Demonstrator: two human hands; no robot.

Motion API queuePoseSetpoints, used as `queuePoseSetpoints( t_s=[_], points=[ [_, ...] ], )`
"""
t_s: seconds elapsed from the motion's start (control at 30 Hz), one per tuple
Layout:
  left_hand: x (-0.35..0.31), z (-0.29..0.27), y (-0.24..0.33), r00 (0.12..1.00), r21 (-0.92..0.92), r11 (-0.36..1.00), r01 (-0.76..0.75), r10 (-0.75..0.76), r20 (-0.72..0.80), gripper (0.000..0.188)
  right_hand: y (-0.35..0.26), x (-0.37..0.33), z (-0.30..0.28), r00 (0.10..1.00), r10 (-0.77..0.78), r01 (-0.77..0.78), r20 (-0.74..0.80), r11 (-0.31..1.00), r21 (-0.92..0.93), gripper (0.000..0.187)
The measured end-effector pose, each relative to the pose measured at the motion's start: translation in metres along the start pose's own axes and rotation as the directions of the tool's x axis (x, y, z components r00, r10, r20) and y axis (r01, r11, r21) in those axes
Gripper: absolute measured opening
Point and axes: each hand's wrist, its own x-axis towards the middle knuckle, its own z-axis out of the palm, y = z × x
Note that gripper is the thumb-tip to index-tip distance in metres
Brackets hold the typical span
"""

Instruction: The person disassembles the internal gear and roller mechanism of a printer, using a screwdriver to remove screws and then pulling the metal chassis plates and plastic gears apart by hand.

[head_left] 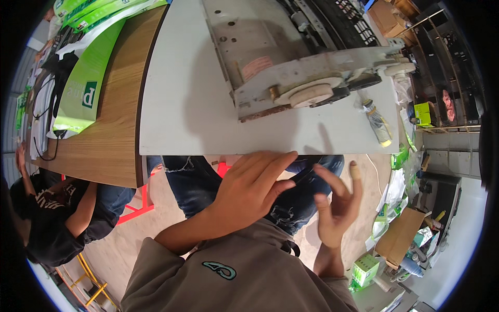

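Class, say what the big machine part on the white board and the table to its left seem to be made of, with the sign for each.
Machine part: probably bare metal, dull grey with rust-like stains and bolt holes. Table: wood or wood-look laminate, showing straight grain.

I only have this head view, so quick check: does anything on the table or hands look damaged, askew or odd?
Yes. The metal machine sits skewed on the white board, its near corner rusty and chipped. A small bottle lies on its side at the board's right edge. A finger on the right hand is bandaged.
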Motion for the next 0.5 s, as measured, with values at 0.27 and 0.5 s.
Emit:
queuePoseSetpoints(
  t_s=[0.27, 0.5],
  points=[
    [-0.011, 0.027, -0.001, 0.989, -0.3, 0.945, -0.132, 0.108, -0.098, 0.044, 0.0, -0.013, 0.021, 0.914, 0.396, -0.264, -0.083, 0.738, 0.621, 0.057],
    [-0.007, 0.014, 0.003, 0.996, -0.318, 0.945, -0.078, 0.057, -0.075, 0.038, -0.013, -0.011, 0.02, 0.948, 0.314, -0.26, -0.049, 0.855, 0.448, 0.054]
  ],
)
